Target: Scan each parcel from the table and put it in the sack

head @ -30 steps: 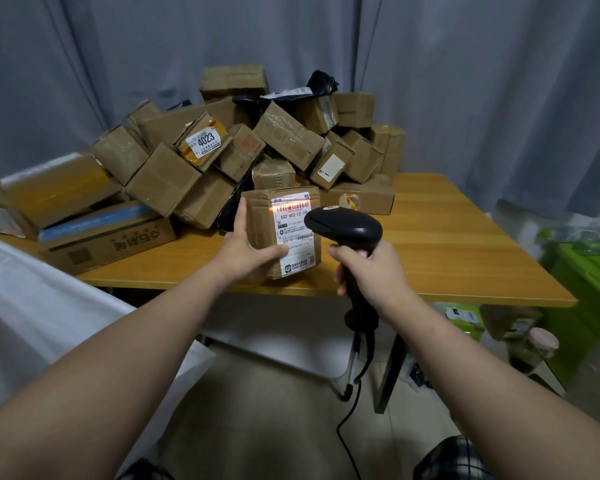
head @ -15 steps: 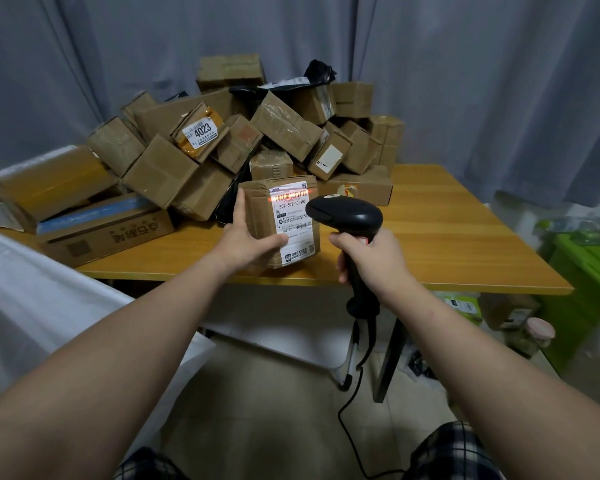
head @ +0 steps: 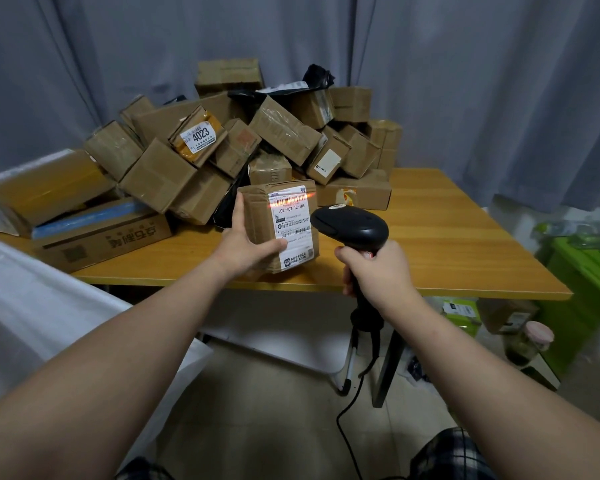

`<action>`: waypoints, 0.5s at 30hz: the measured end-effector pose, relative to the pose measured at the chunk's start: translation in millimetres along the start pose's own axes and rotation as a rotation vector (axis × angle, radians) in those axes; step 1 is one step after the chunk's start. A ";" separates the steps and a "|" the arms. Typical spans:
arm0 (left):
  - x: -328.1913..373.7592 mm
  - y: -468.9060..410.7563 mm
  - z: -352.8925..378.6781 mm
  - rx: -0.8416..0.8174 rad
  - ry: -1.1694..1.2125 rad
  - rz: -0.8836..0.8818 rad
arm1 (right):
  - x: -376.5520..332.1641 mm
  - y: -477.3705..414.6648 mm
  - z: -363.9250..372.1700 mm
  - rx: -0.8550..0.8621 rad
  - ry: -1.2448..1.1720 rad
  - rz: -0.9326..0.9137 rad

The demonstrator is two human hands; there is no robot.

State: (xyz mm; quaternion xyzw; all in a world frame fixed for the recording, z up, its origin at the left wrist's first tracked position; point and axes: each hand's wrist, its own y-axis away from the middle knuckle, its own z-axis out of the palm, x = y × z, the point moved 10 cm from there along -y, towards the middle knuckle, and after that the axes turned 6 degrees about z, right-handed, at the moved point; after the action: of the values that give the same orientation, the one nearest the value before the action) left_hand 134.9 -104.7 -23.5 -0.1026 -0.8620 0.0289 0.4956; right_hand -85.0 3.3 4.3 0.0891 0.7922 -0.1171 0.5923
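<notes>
Grey curtain [head: 465, 81] backdrop; wooden table [head: 447, 244]; beige tiled floor [head: 264, 410]; green bin [head: 582, 271] right.

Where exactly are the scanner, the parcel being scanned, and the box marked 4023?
scanner [head: 352, 225]: head view, on its black head.
parcel being scanned [head: 293, 230]: head view, on its white label.
box marked 4023 [head: 200, 136]: head view, on its number sticker.

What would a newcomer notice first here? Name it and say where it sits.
First, the glowing orange scan line across the label of the parcel that the left hand holds upright at the table's front edge. Beside it, the right hand aims a black scanner. Behind them, a jumbled heap of cardboard boxes fills the table's left and back.
</notes>
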 end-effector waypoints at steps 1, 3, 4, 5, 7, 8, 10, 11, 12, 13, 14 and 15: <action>0.3 0.4 -0.3 0.003 0.002 0.003 | -0.2 0.9 0.9 -0.005 -0.001 0.000; -0.4 0.7 -0.9 0.006 0.008 0.000 | -1.2 3.1 2.7 -0.017 -0.005 -0.004; -0.3 1.0 -0.9 0.006 0.013 0.001 | -2.7 4.3 3.3 -0.020 -0.005 -0.012; 0.4 1.7 -0.3 0.004 0.017 0.003 | -4.1 5.3 3.7 -0.020 -0.003 -0.020; 1.1 2.3 0.3 0.004 0.020 0.005 | -5.4 6.8 3.4 -0.016 0.005 -0.030; 1.1 2.8 0.5 0.005 0.020 0.003 | -5.8 7.4 3.3 -0.014 0.013 -0.035; 1.1 4.4 0.7 0.011 0.020 0.002 | -5.9 8.1 3.1 -0.009 0.030 -0.044; 1.2 5.0 0.5 0.015 0.019 0.001 | -4.9 8.2 2.9 -0.006 0.033 -0.044; 1.2 5.7 0.2 0.023 0.015 0.002 | -4.0 8.4 2.5 -0.003 0.029 -0.041; 1.6 6.6 -0.4 0.036 0.003 0.004 | -3.0 8.6 2.2 -0.001 0.020 -0.036; 2.3 7.8 -0.8 0.048 -0.012 0.007 | -2.5 9.1 1.9 -0.001 0.014 -0.033; 3.3 8.9 -0.8 0.058 -0.025 0.009 | -2.0 9.2 1.7 -0.001 0.013 -0.032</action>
State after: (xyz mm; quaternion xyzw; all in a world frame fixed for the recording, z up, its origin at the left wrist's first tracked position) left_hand 135.2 -95.4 -21.7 -0.0917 -0.8665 0.0575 0.4873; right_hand -80.4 11.7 5.0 0.0770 0.7974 -0.1254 0.5852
